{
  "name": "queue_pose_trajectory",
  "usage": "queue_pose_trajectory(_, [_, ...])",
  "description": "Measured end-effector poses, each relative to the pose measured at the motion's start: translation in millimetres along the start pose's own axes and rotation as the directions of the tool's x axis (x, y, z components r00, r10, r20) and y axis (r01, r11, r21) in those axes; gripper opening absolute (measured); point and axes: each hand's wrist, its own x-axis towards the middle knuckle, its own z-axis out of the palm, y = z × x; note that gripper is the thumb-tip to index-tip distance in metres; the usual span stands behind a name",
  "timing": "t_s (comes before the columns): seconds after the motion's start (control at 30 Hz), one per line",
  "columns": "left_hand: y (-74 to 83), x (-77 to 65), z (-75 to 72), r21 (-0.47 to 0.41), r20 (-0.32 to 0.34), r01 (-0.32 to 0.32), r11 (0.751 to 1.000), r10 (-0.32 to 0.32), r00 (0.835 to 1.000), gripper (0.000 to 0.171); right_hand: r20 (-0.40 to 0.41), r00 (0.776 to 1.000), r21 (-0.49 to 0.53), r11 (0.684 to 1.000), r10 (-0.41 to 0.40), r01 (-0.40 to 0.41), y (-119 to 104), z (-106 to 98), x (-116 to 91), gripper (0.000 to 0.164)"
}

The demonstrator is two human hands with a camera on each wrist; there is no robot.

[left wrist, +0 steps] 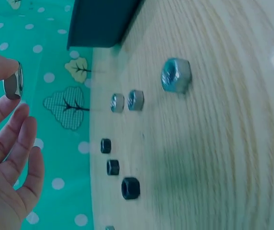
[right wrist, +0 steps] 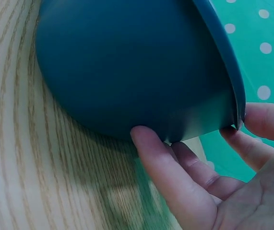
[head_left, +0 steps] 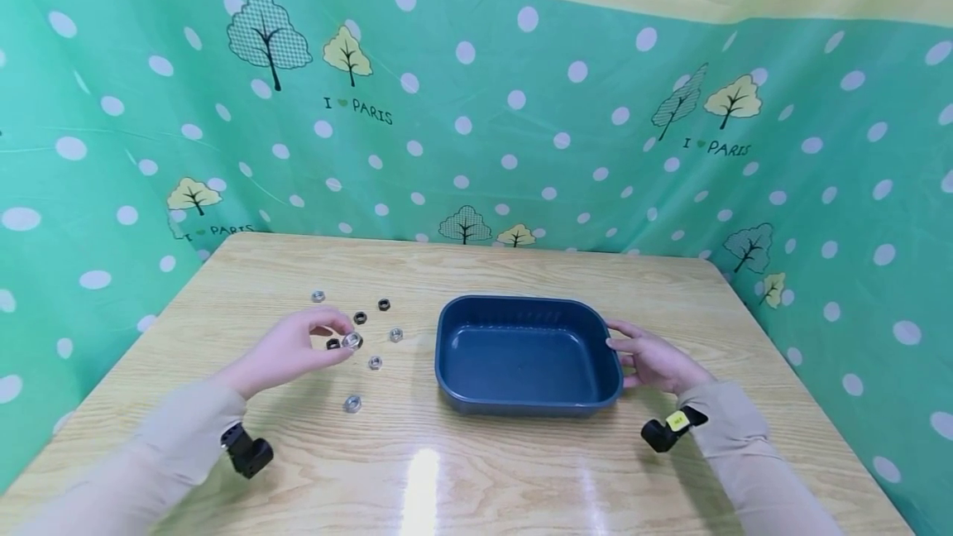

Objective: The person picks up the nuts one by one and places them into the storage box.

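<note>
My left hand [head_left: 301, 346] pinches a silver hex nut [left wrist: 14, 82] between thumb and fingertip, held up above the table; the other fingers are loosely bent. Around and below it on the wood lie loose nuts: a large silver nut [left wrist: 176, 75] nearest the front, a black nut [left wrist: 131, 188], and several more silver and black ones. At the right, my right hand [head_left: 658, 361] holds the end of a dark blue plastic tub [head_left: 521, 409]. One digit lies over the tub's rim [right wrist: 232, 81], while other fingertips [right wrist: 144, 136] touch its outer wall. Bare floor shows inside the tub.
The light wooden table [head_left: 357, 486] carries the tub right of centre and the nuts to its left. A green dotted curtain [head_left: 514, 147] hangs behind the table and along its sides. Each wrist wears a small black camera [head_left: 249, 453].
</note>
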Motion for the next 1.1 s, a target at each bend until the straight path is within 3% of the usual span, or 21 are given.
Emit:
queue_pose_trajectory(0.23, [10.5,18.5,9.5,-0.049,0.000,-0.010,0.999,0.010,1.000,0.013,-0.001,1.000,-0.015,1.000,-0.003,0.003,0.6,0.5,0.5,0.063])
queue_pose_trajectory(0.73, [30.5,55.1,15.1,-0.108,0.015,-0.022,0.994,0.024,1.000,0.013,0.002,1.000,-0.008,1.000,0.001,-0.001,-1.2,0.2,1.2,0.062])
queue_pose_trajectory(1.1, [60.1,89.6,2.2,-0.116,-0.033,-0.107,0.987,0.104,0.994,0.019,-0.010,1.000,-0.007,1.000,-0.002,0.001,-1.3,1.6,4.9,0.064])
